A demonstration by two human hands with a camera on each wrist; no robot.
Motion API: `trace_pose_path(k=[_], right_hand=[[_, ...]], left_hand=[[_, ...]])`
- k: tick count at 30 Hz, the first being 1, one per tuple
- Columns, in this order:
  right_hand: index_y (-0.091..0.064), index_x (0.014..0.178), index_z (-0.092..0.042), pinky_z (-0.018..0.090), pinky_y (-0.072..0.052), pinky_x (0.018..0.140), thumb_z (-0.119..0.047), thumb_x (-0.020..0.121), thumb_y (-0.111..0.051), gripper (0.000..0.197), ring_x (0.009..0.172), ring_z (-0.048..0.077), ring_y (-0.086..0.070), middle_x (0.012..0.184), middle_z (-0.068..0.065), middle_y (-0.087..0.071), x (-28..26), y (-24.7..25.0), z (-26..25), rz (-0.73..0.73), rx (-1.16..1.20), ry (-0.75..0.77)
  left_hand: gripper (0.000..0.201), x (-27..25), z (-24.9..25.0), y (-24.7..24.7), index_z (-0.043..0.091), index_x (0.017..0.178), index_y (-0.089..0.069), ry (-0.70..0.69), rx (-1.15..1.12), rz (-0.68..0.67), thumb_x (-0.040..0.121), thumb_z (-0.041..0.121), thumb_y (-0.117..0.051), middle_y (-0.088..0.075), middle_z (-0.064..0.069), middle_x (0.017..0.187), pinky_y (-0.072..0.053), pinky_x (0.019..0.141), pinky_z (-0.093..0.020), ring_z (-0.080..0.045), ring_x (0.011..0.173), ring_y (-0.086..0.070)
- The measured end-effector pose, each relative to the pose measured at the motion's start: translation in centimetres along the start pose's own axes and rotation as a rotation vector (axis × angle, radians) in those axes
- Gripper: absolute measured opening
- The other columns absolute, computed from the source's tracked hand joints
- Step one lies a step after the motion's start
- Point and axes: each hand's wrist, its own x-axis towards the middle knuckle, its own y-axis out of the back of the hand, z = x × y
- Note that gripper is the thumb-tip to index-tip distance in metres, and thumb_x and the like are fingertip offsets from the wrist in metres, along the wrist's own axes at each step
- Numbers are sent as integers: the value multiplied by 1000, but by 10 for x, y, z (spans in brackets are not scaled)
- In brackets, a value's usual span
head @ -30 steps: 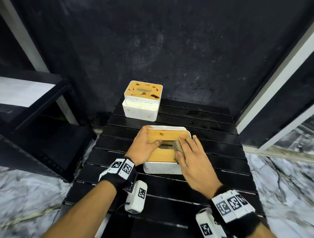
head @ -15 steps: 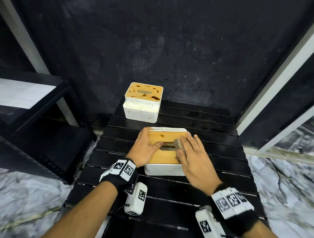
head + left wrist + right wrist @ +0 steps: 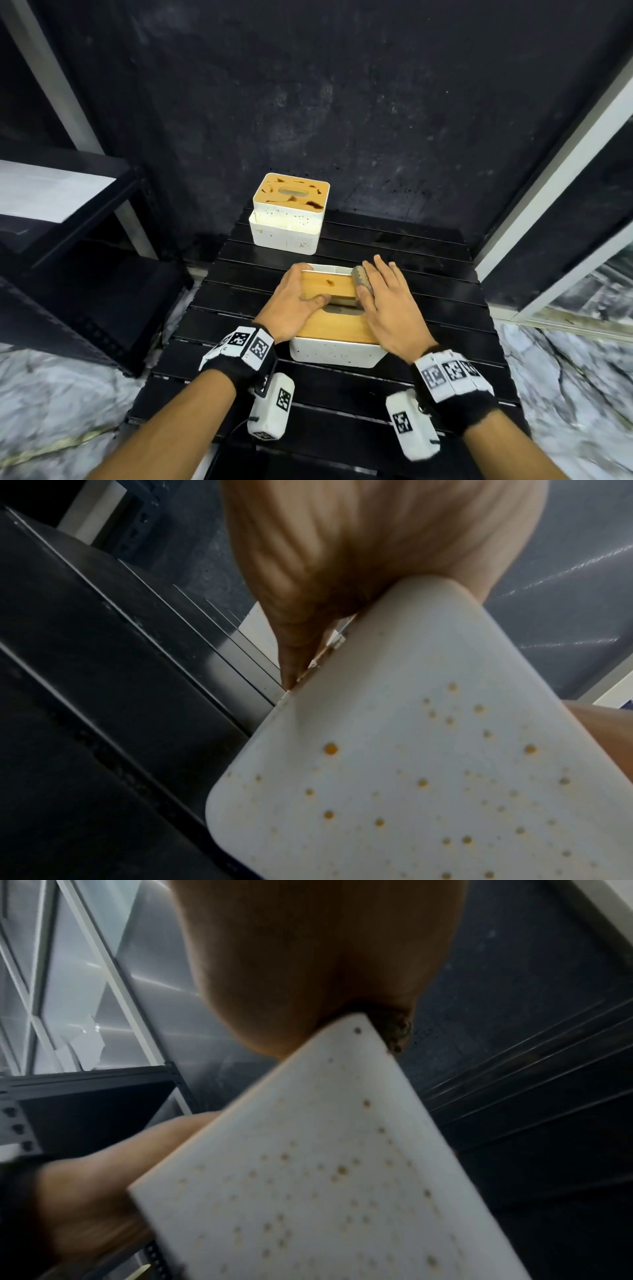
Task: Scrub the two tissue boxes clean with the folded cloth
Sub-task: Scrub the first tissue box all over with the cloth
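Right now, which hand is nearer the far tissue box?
Left. The left hand rests on the near box's left side, closer to the far tissue box; the right hand is further right.

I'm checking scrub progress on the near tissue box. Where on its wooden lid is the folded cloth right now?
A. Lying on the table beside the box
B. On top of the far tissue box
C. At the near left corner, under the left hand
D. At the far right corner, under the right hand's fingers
D: the head view shows the folded cloth pressed under the right hand at the far right corner of the near tissue box lid.
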Motion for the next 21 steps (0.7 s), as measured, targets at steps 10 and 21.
trace_pose_path(k=[10,21], right_hand=[[-26,148,-17,20,4,113,-35,102,-29,49,146,19,-4,154,-5,-15,-12,9,-3,-66,75,-42],[-32,144,-25,29,-26,110,-41,99,-33,48,134,17,-31,150,-3,-29,-19,11,8,-81,142,-140]], left_hand=[[62,4,-2,5,26,144,-30,-11,60,-127,95,36,-65,-42,1,141,-44,102,-34,-17,122,-49],[106,6,15,17,29,161,-4,86,188,2,84,52,-73,-2,1,170,-21,124,-50,-24,154,-15]])
